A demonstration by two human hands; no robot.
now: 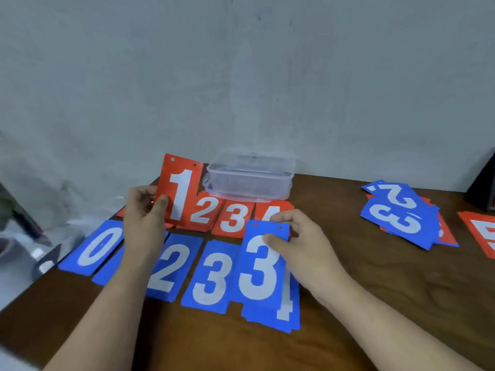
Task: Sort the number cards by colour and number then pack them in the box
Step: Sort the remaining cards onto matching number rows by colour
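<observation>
Head view. Brown wooden table point(375, 290) set against a grey wall point(241, 76).

The clear plastic box point(249, 178) sits at the table's far edge, near the wall, lid on. Nothing can be made out inside it.

Two rows of number cards lie in front of the box.
- Far row, red: red 2 pile point(206, 212), red 3 pile point(234, 219) and red 4 pile point(270, 210), side by side. The 4 is partly hidden by the right hand.
- Near row, blue: blue 0 card point(97, 247), then a blue card point(109, 274) whose numeral is hidden under the left forearm, then blue 2 pile point(171, 266), blue 3 pile point(211, 277) and blue 4 pile point(288, 303).

Left hand point(146, 210) pinches the red 1 card point(182, 188) at its lower left corner, thumb on the face and fingers behind. The card is raised off the table, nearly upright and leaning a little, above the left end of the red row.

Right hand point(297, 236) pinches a loose blue 3 card point(263, 266) near its top, thumb on the numeral and fingers curled behind the upper edge. The card lies over the blue 4 pile and covers most of it, just beside the blue 3 pile.

Well apart to the right lies an unsorted heap of blue and red cards point(399, 215), with a blue 3 and a blue 2 on top. Another red card point(482, 234) is cut off by the right edge, and a dark object point(484, 180) stands behind it.
</observation>
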